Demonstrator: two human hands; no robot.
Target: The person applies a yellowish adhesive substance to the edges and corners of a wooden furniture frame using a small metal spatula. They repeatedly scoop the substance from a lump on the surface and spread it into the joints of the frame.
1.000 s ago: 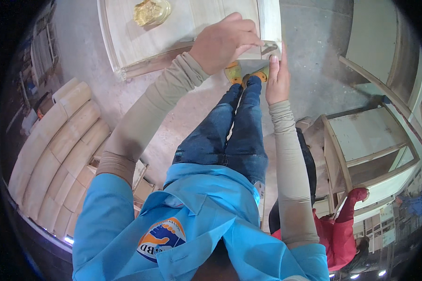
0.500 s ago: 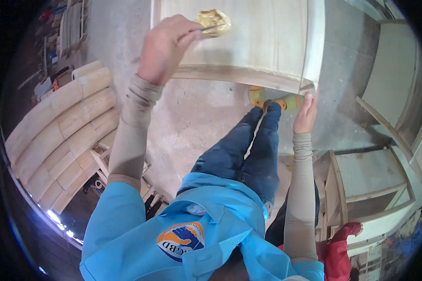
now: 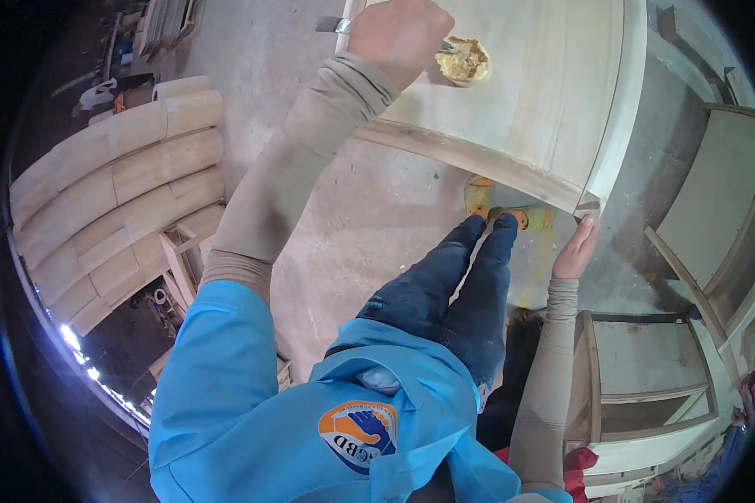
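Note:
In front of me lies a pale wooden furniture panel [image 3: 545, 101] with a raised side edge. On it rests a small round container [image 3: 476, 75] of yellowish paste, like wood filler. My left hand [image 3: 401, 40] is closed beside it, over the panel's left part. A thin dark metal putty knife [image 3: 446, 48] shows between its fingers and the paste; the grip is mostly hidden. A flat strip of metal [image 3: 333, 24] juts past the panel's left edge, behind the hand. My right hand [image 3: 575, 250] has its fingers stretched out, fingertips at the panel's near right corner.
Stacked curved pale wooden pieces [image 3: 126, 184] stand at the left. Wooden furniture frames [image 3: 654, 360] stand at the right, with another large panel [image 3: 713, 184] beyond. Part of a red garment [image 3: 579, 469] shows at the lower right. Concrete floor [image 3: 327, 243] lies below.
My left hand has moved right and farther forward, still near the paste container. The view has shifted, so the panel sits farther right. My right hand stays at the corner.

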